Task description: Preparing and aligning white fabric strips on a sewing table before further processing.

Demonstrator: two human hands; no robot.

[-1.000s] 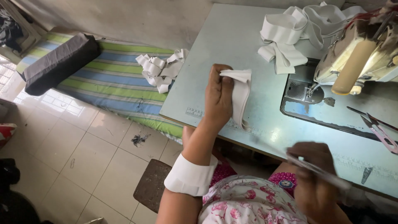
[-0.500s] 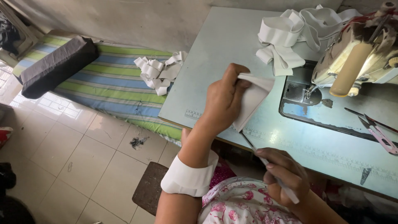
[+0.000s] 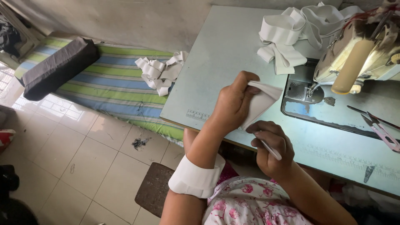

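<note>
My left hand (image 3: pixel 234 105) pinches a folded piece of white elastic band (image 3: pixel 261 102) and holds it up above the pale sewing table (image 3: pixel 216 62). A white elastic cuff (image 3: pixel 195 179) circles my left forearm. My right hand (image 3: pixel 271 148) sits just below the band, its fingers closed around a thin white tool (image 3: pixel 271 150) that pokes out between them. The fingertips of that hand touch the band's lower edge.
A sewing machine (image 3: pixel 358 54) stands at the table's right, with a heap of white bands (image 3: pixel 291 33) beside it and scissors (image 3: pixel 379 125) on the table. More white bands (image 3: pixel 160 71) lie on a striped mattress (image 3: pixel 104 83) with a dark cushion (image 3: pixel 54 66). A stool (image 3: pixel 154 191) stands on the tiled floor.
My right hand rose from the lower right up to the band and now touches it. My left hand turned the band from hanging down to pointing right.
</note>
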